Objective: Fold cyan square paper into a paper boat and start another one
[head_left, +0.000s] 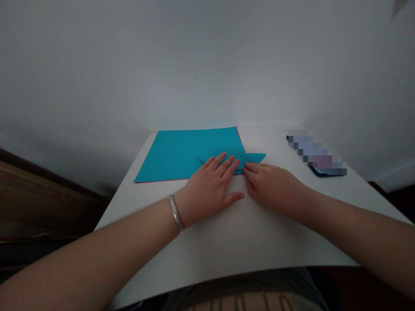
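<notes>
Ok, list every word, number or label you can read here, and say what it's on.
None can be read.
The phone on the table is blurred out.
The blue sheet, the folded paper and the bracelet show no print.

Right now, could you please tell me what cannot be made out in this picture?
Head view: the folded paper is mostly hidden under the left hand and right hand, so its shape is unclear.
Head view: the phone is blurred over, so its screen cannot be read.

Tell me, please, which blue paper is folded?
The small piece under the left hand and right hand, pointed at its right end; the big sheet lies flat.
</notes>
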`<act>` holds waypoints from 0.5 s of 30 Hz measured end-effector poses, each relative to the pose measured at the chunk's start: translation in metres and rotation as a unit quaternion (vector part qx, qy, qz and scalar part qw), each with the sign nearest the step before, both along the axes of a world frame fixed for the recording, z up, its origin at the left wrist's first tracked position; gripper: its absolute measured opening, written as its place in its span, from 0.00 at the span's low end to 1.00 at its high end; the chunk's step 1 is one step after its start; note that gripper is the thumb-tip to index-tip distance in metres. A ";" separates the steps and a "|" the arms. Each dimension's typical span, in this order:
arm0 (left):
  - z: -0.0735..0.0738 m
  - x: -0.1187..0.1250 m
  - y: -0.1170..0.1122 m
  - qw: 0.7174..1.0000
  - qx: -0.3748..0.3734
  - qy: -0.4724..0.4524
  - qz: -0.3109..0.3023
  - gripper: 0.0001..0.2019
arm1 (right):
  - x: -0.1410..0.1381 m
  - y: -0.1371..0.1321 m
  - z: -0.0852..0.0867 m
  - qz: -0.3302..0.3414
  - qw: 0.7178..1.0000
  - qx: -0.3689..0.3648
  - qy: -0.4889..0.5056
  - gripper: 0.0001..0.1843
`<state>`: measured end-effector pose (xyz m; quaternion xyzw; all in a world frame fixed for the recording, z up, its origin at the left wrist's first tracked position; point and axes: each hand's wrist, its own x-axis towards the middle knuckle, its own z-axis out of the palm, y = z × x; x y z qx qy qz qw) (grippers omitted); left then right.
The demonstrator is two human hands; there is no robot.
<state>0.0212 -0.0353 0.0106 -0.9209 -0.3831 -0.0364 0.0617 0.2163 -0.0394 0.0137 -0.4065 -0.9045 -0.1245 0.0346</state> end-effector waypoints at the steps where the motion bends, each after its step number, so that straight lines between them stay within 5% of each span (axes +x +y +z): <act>1: -0.001 0.000 0.001 1.000 -0.016 -0.002 -0.016 0.35 | 0.000 -0.001 0.001 0.001 1.000 -0.006 0.002 0.16; 8: -0.006 -0.006 0.002 0.999 -0.038 -0.005 -0.038 0.34 | 0.019 0.021 0.011 -0.061 0.994 -0.085 0.030 0.19; 15: -0.014 -0.007 0.010 0.997 -0.045 -0.037 -0.043 0.31 | 0.032 0.045 0.002 0.046 0.987 -0.132 0.084 0.25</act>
